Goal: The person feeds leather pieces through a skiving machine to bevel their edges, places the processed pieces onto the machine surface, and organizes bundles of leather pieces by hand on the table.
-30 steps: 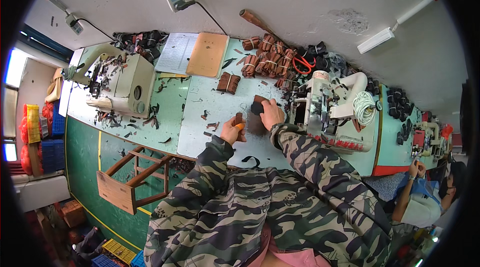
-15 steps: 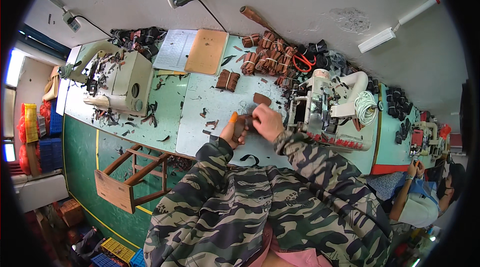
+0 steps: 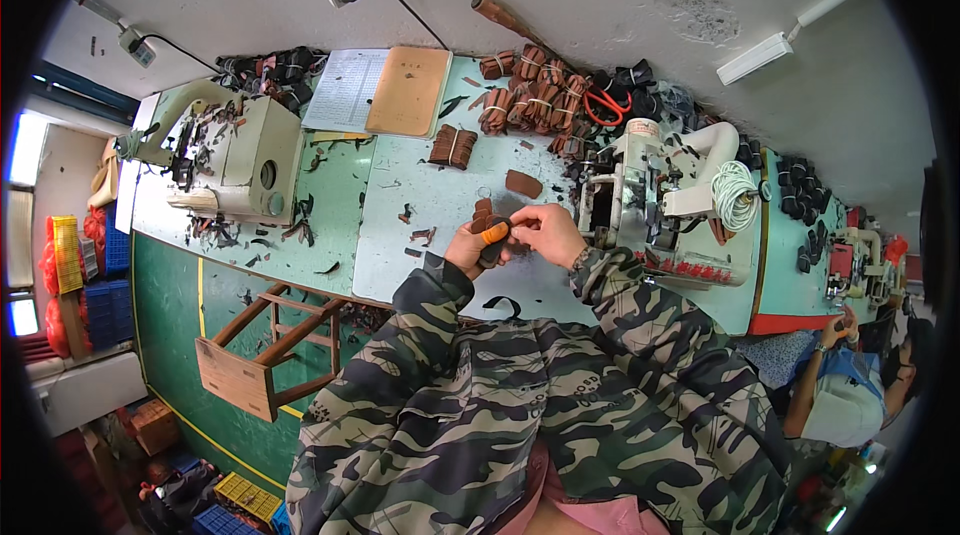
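My left hand (image 3: 466,251) is closed around a few small leather pieces (image 3: 483,212), brown at the top and dark at the lower end. An orange finger cover (image 3: 495,233) sits on its thumb, which presses on the pieces. Beside that thumb, my right hand (image 3: 554,234) has its thumb and forefinger pinched together at the edge of the pieces; what lies between those fingertips is too small to make out. A loose brown leather piece (image 3: 523,184) lies on the table just beyond the hands. Farther back is a tied bundle of brown leather pieces (image 3: 453,148).
A sewing-type machine (image 3: 640,200) with a coiled white cord stands at right, another machine (image 3: 250,155) at left. Behind are stacked leather bundles (image 3: 535,100), red-handled scissors (image 3: 606,107) and an open notebook (image 3: 405,93). A wooden stool (image 3: 236,377) stands left; a person (image 3: 850,390) works far right.
The right hand has drawn back from over the pieces to a pinch at their edge. The left hand has turned, bringing its orange-covered thumb across the pieces. The view has shifted slightly.
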